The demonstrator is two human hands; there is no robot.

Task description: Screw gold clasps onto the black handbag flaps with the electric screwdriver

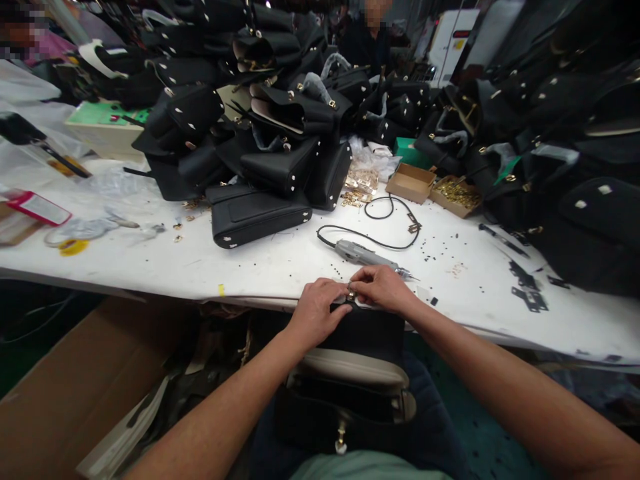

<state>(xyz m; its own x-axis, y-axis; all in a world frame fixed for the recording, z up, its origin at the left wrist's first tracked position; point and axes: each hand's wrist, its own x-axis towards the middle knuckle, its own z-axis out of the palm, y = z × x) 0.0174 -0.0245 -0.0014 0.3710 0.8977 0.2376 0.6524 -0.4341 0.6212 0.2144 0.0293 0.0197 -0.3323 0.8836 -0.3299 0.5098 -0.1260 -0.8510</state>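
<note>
A black handbag (367, 333) rests on my lap, its flap folded back against the table edge and its mouth open toward me. My left hand (320, 307) lies on the flap's far edge, fingers bent over it. Close beside it, my right hand (377, 287) pinches a small metal fitting (351, 293) at that edge. The fingertips partly cover the fitting, so its exact shape is hidden. Near the bag's front a gold clasp (341, 433) hangs. Just beyond my hands lies a grey electric screwdriver (365, 255), its bit pointing right.
Black handbags (260, 213) are heaped along the table's back. Small cardboard boxes (410, 183) and loose gold fittings (357, 198) sit behind the screwdriver's cord (380, 230). Black metal pieces (527, 287) lie at right, plastic wrapping (117, 183) at left. Another person (367, 47) is across the table.
</note>
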